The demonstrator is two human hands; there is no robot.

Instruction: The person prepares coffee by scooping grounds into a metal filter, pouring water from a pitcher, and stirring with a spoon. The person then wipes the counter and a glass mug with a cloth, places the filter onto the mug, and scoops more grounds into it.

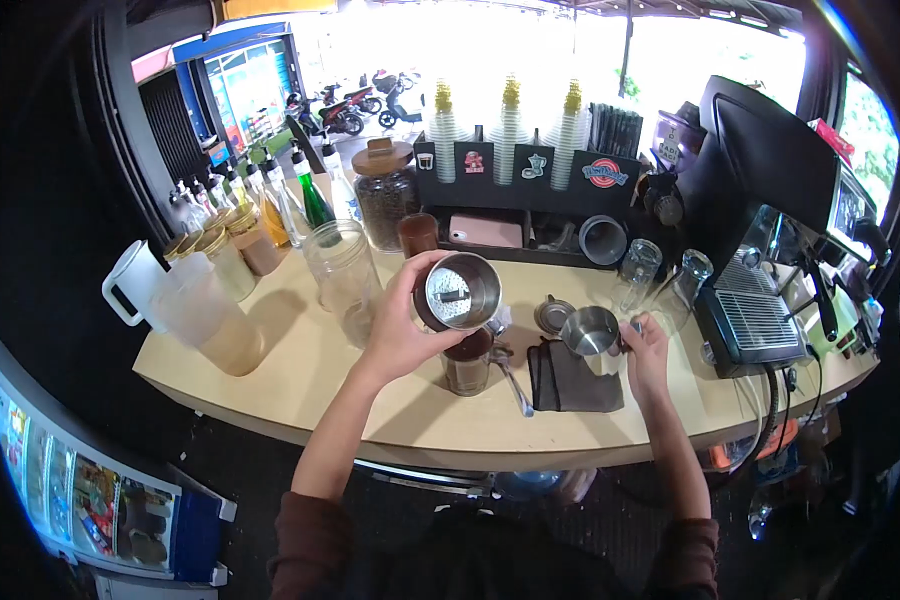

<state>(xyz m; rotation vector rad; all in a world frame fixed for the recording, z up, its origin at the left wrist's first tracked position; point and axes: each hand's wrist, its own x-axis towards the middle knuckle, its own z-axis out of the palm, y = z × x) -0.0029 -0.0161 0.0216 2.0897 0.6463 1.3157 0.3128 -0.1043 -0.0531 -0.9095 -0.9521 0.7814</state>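
Note:
My left hand (403, 318) is wrapped round a metal drip coffee filter (478, 290), raised and tipped so its inside shows, with a perforated disc and a small bar in it. My right hand (646, 355) grips a small metal cup (590, 331) by its handle, above a folded dark cloth (588, 380). Below the filter stands a glass (467, 375) with something brown in it; its top is partly hidden. Beside it a metal spoon (516, 383) lies on the counter. A round metal lid (553, 314) rests behind the cloth.
A clear jar (338, 262), a plastic pitcher (207, 315) and several pump bottles (312, 190) stand at left. Behind are a coffee bean jar (385, 200) and a black organizer (525, 165) with cup stacks. Drinking glasses (636, 272) and an espresso machine (755, 310) are at right.

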